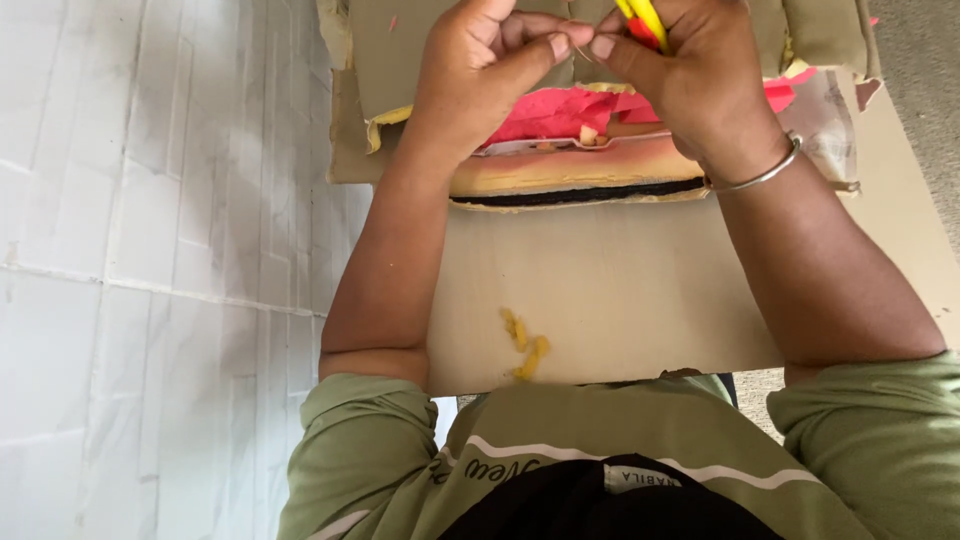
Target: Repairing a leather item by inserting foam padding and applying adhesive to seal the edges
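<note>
Hands: left hand (480, 75) and right hand (680, 80) are raised together at the top of the view, above a flat cardboard sheet (620, 280); fingertips of both nearly meet
Left hand: fingers curled, thumb pressed to forefinger in a pinch; what it pinches is too small to tell
Right hand: closed around a yellow tool (645, 18) with a bit of red on it; only its lower part shows, the rest is cut by the frame; a metal bangle (765, 175) sits on the wrist
Risk: I judge the tool could slip or poke the left fingertips, because they are so close to it; the tiny pinched thing could also drop and get lost among the scraps
Position: the tool is inside the right hand, just beside the left fingertips, over the pink material
Below hands: pink material (560, 110) lies on a worn foam pad (580, 175) with a dark edge
Scraps: yellow crumbs (525, 345) lie on the sheet, well apart from both hands, near the body
Floor: white tiles (150, 250) at the left
</note>
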